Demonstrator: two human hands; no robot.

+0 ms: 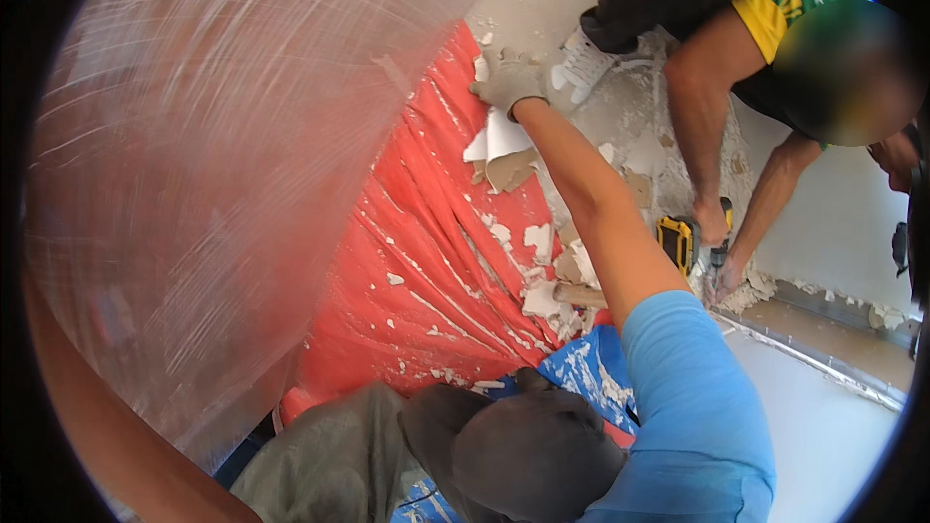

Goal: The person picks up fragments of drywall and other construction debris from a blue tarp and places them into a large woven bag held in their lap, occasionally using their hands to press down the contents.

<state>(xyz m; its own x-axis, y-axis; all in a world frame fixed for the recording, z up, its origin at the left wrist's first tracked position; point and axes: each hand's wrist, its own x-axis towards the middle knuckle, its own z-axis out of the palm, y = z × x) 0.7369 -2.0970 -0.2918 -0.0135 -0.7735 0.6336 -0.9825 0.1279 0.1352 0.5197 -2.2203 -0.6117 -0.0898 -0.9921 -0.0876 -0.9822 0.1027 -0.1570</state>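
My right hand (511, 83), in a pale work glove, reaches far forward to the edge of a red sheet (417, 232). Its thumb and fingers close around a small white piece of broken plaster (481, 69). Larger scraps of torn plasterboard (506, 138) lie just below that hand, on the sheet. My bare left forearm (107, 407) enters at the lower left; the left hand does not show. A large, cloudy plastic sheet (213, 155), smeared by motion, fills the upper left.
At the right a co-worker bends low, one hand on a yellow and black power tool (681, 242), beside a metal floor track (823, 368). Rubble and a wooden handle (578, 294) lie nearer. A blue sheet (591, 363) with white crumbs meets the red one. A dark rounded shape (538, 455) blocks the lower middle.
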